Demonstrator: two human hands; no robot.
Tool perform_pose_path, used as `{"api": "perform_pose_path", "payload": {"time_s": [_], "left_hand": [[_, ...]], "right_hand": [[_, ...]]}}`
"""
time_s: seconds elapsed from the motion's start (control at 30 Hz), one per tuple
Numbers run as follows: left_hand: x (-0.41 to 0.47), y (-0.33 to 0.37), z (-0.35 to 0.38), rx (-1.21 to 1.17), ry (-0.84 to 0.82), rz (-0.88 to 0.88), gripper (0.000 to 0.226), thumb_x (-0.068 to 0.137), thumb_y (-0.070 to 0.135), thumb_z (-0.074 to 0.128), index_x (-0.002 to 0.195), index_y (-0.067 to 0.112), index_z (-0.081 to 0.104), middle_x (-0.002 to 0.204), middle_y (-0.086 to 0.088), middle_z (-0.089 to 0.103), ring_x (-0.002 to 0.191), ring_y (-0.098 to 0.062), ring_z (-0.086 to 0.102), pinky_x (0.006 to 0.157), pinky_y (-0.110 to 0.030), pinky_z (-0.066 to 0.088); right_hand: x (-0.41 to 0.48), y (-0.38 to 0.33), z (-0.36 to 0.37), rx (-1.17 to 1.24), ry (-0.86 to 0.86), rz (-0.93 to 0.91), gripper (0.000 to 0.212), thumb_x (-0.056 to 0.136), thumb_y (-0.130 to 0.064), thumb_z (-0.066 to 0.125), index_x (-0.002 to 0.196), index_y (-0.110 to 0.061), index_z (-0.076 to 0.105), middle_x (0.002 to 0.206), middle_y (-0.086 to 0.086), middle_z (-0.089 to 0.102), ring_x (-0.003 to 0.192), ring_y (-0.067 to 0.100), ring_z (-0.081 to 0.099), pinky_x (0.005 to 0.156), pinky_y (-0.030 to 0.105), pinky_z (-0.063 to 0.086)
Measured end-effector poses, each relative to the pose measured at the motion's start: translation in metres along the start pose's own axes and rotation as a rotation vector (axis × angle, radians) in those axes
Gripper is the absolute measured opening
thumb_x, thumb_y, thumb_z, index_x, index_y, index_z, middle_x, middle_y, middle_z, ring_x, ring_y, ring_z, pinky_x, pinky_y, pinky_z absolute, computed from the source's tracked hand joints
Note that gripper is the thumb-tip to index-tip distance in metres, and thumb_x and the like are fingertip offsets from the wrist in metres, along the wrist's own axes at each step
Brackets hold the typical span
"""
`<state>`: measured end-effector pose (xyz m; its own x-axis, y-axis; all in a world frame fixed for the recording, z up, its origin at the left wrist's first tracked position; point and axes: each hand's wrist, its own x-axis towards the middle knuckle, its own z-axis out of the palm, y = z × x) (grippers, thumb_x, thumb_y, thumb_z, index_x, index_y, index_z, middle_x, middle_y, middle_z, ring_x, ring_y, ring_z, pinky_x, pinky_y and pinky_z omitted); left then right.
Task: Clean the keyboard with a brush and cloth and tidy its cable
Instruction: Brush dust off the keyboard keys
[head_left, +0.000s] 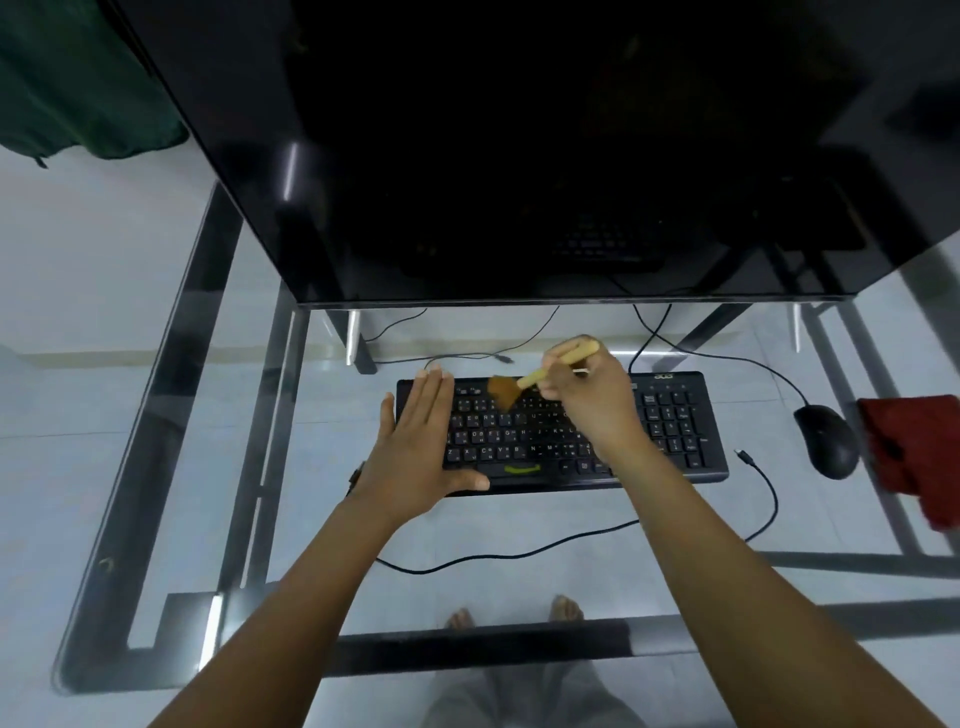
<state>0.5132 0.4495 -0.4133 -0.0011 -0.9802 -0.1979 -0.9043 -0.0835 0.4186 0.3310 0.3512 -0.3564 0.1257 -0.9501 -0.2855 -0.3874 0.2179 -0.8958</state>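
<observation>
A glass desk (156, 519) carries a big dark monitor (493, 145) behind the black keyboard (675, 415). Right of the keyboard lie a red cloth (914, 457) and a mouse (826, 441); its cable (519, 556) trails in front. The left hand (421, 452) lies flat and open on the keyboard's left end. The right hand (592, 400) grips a wooden brush (524, 379), bristles on the upper keys.

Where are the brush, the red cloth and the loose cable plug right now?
brush (558, 362), head view, on the wooden handle held in the right hand.
red cloth (914, 452), head view, middle of the fabric.
cable plug (744, 456), head view, on the unplugged connector tip.
</observation>
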Motion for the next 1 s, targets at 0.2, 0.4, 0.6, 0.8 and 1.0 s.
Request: {"api": "perform_pose_path", "payload": {"time_s": [0.2,0.4,0.6,0.8,1.0], "left_hand": [[0.003,0.013,0.010,0.081,-0.042,0.038,0.124,0.071,0.072,0.061,0.153,0.014,-0.011,0.159,0.000,-0.022,0.145,-0.014,-0.024,0.119,-0.051,-0.005],[0.008,0.024,0.013,0.081,-0.042,0.016,0.119,0.073,0.072,0.057,0.153,0.013,-0.008,0.160,0.000,-0.019,0.145,-0.014,-0.023,0.119,-0.050,-0.008],[0.012,0.036,0.016,0.081,-0.066,0.017,0.119,0.074,0.072,0.057,0.153,0.014,-0.011,0.159,0.001,-0.022,0.144,-0.014,-0.026,0.118,-0.048,-0.012],[0.014,0.046,0.023,0.105,-0.089,0.050,0.122,0.072,0.074,0.056,0.153,0.013,-0.011,0.158,0.000,-0.025,0.144,-0.015,-0.026,0.117,-0.048,-0.013],[0.015,0.051,0.028,0.144,-0.114,0.062,0.121,0.072,0.075,0.055,0.152,0.013,-0.013,0.158,-0.001,-0.026,0.143,-0.015,-0.028,0.117,-0.049,-0.012]], "right_hand": [[-0.004,0.016,-0.023,0.050,-0.111,0.076,0.003,0.094,-0.012,0.061,0.093,-0.011,0.064,0.092,0.016,0.071,0.080,0.025,0.072,0.074,0.033,0.061],[-0.012,0.026,-0.032,0.078,-0.019,-0.036,0.004,0.093,-0.013,0.062,0.094,-0.011,0.064,0.085,0.010,0.071,0.077,0.021,0.072,0.072,0.030,0.061],[-0.013,0.037,-0.052,0.094,0.143,-0.103,0.003,0.093,-0.013,0.063,0.092,-0.014,0.064,0.086,0.007,0.071,0.082,0.027,0.071,0.080,0.041,0.059],[-0.018,0.043,-0.066,-0.060,0.118,-0.104,0.011,0.091,-0.010,0.063,0.091,-0.021,0.065,0.084,0.001,0.072,0.081,0.017,0.072,0.078,0.034,0.059],[-0.026,0.047,-0.077,-0.060,-0.109,-0.018,0.007,0.092,-0.007,0.060,0.092,-0.012,0.066,0.082,0.004,0.073,0.080,0.022,0.073,0.072,0.029,0.060]]}}
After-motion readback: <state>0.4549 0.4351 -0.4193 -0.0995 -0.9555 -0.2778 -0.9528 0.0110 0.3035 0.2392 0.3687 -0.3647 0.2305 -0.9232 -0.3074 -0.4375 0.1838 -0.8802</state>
